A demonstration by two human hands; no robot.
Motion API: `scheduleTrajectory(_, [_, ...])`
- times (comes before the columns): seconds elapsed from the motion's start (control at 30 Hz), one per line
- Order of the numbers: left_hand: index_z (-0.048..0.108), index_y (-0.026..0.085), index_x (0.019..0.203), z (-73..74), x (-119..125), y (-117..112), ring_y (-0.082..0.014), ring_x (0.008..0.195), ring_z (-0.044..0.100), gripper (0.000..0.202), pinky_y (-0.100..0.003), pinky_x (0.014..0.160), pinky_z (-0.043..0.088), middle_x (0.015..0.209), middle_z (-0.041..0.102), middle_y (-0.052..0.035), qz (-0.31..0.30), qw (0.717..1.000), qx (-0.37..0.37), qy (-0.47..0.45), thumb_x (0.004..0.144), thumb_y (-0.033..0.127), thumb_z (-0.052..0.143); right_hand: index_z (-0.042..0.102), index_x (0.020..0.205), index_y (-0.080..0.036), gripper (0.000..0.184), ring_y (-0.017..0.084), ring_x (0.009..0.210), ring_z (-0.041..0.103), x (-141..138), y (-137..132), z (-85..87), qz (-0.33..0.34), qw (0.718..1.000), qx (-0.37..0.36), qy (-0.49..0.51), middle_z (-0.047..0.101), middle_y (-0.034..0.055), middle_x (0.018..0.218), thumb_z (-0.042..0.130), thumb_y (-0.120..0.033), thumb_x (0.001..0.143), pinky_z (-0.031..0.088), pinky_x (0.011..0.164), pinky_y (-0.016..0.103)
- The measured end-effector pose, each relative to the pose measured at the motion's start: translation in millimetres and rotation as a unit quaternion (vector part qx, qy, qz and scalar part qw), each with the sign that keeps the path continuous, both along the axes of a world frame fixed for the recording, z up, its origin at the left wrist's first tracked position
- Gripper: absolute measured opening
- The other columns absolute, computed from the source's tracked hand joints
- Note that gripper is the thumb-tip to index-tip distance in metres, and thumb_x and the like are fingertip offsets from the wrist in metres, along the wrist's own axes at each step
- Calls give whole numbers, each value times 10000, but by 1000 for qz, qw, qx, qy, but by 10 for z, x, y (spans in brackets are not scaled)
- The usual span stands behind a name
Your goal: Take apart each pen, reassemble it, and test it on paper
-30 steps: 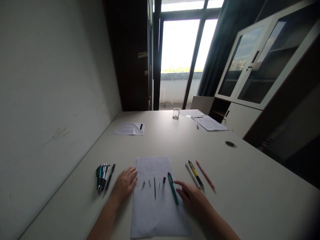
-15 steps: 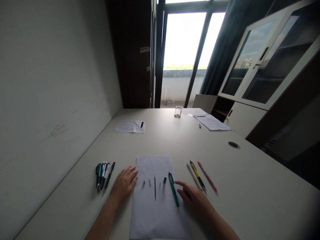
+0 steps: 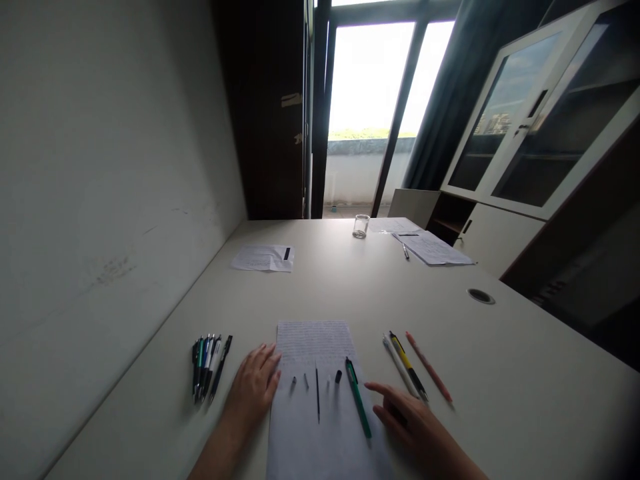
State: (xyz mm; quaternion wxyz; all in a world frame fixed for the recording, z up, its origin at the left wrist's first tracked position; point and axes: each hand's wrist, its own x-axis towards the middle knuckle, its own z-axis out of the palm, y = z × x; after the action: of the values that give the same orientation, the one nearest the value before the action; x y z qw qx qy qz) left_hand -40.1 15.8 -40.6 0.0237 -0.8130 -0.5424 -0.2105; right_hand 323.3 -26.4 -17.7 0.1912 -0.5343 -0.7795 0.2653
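My left hand [image 3: 254, 385] lies flat with its fingers spread, the fingertips at the left edge of a lined paper sheet [image 3: 313, 340]. On the sheet, a thin pen refill [image 3: 317, 395] lies upright in view, with two small pen parts to its left. To its right are a small pale piece [image 3: 329, 382] and a short black piece [image 3: 339, 377]. Further right rests a green pen barrel [image 3: 359, 399] with a clip. Just right of it hovers or rests my right hand [image 3: 403, 415], index finger extended, other fingers loosely bent, nothing visible held.
Several pens [image 3: 207, 367] lie in a row left of my left hand. A white pen [image 3: 400, 365], a yellow-black pen [image 3: 409, 365] and a coral pen [image 3: 429, 367] lie on the right. Further back are a glass [image 3: 361, 226], papers [image 3: 434, 249] and a cable hole [image 3: 481, 296].
The view has tilted a little, so the table and its things sit lower and slightly further right. My right hand is slightly farther from the green barrel; the left stays at the sheet's edge.
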Motion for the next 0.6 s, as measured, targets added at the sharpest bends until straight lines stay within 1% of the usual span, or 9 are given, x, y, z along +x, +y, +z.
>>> scheduleTrajectory(0.13, [581,251,1287,-2,30,-13,-259,1289,499,352,-495,1074,438,1359,581,-68,8,1000,12,16,950,254,478,598,1298,-217,409,164,684,598,11,-15,-8,-8,1000,1,4,646,41,789,446,-421,977,481,652,263])
scheduleTrajectory(0.3, [575,258,1288,19,46,-11,-259,1281,495,353,-488,1078,427,1360,574,-67,12,1000,7,17,945,250,490,590,1309,-237,409,155,673,599,36,-3,-69,-7,1000,-4,0,655,41,815,442,-433,982,481,643,252])
scheduleTrajectory(0.47, [582,258,1274,20,44,20,-265,1263,496,345,-482,1054,443,1338,580,-68,9,1000,4,5,940,241,497,606,1287,-226,398,157,680,595,39,3,-93,0,1000,14,-2,641,32,780,445,-423,981,483,662,251])
scheduleTrajectory(0.6, [586,259,1263,16,45,29,-262,1250,495,339,-463,1039,450,1318,584,-68,11,1000,9,-5,935,241,508,626,1260,-218,406,153,657,590,33,5,-91,-5,1000,28,0,635,25,743,449,-447,976,482,658,245])
